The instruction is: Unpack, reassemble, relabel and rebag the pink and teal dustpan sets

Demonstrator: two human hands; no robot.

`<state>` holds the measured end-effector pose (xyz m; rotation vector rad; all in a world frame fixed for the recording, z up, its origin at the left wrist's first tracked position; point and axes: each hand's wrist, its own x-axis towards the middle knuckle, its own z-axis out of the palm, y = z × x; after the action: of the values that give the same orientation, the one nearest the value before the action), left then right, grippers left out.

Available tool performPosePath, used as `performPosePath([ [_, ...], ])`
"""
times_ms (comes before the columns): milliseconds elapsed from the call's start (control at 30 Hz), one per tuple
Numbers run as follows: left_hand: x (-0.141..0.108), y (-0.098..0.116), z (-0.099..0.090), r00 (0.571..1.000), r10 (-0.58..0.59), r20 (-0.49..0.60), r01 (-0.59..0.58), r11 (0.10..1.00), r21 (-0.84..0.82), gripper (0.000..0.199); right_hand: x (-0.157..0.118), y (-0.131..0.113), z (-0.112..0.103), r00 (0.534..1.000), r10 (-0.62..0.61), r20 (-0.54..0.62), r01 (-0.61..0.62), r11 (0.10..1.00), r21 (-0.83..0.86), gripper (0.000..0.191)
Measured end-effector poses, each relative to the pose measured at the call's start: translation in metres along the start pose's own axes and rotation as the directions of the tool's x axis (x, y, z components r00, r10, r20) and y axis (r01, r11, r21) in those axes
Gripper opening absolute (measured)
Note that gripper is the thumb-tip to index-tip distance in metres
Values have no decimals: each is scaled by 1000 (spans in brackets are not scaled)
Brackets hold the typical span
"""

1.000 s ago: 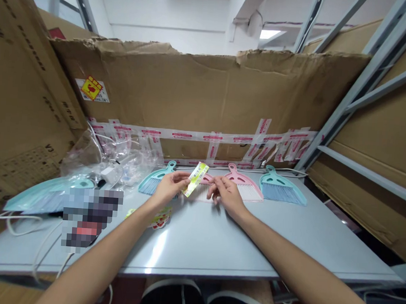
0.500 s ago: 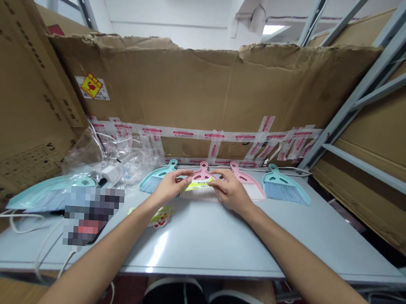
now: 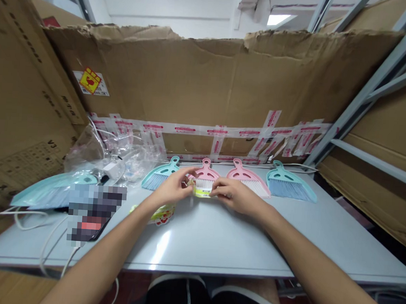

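Between my two hands is a small yellow-green label [image 3: 203, 192], held above the table. My left hand [image 3: 175, 186] pinches its left end, where a patterned part shows by the fingertips. The fingers of my right hand [image 3: 230, 194] are closed on its right end. Behind the hands stand two pink dustpans with white brushes, one in the middle [image 3: 206, 169] and one to its right [image 3: 248, 177]. A teal dustpan with a blue brush is at each side, left [image 3: 163, 173] and right [image 3: 289, 183]. Beside my left forearm lie more yellow-green labels [image 3: 163, 215].
A plastic-wrapped teal dustpan [image 3: 43, 191], a clear plastic bag [image 3: 133, 158], white cables and a partly pixelated dark phone [image 3: 96, 228] lie on the left of the grey table [image 3: 224, 250]. Tall cardboard [image 3: 201, 82] stands behind, with metal shelf frames at the right.
The label has turned and sits slightly lower between my hands. My right hand has lowered a little, its fingers more curled. The camera view has shifted slightly.
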<state>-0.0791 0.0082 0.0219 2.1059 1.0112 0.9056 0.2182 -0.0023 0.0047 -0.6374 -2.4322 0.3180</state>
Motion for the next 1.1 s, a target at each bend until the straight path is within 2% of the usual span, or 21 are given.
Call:
performPosePath([
  [133, -5, 10, 2, 988, 78, 137, -87, 994, 65, 84, -1, -8, -1, 995, 30, 100, -38, 996, 79, 39],
  [300, -7, 13, 2, 980, 66, 188, -73, 997, 29, 92, 0, -13, -3, 995, 40, 92, -50, 993, 110, 35],
  [467, -6, 11, 4, 984, 31, 177, -31, 1000, -6, 94, 1, -11, -2, 993, 44, 107, -52, 996, 72, 37],
  [633, -5, 6, 8, 994, -36, 108, 44, 997, -68, 89, 3, -16, 0, 996, 6, 89, -14, 996, 86, 27],
  [867, -7, 8, 14, 983, 30, 179, -3, 988, -154, 95, 5, -20, 5, 994, -36, 100, 34, 999, 20, 23],
  [1100, -7, 6, 15, 984, 26, 178, 7, 983, -184, 95, 4, -15, 0, 996, -38, 87, 37, 999, 20, 22],
])
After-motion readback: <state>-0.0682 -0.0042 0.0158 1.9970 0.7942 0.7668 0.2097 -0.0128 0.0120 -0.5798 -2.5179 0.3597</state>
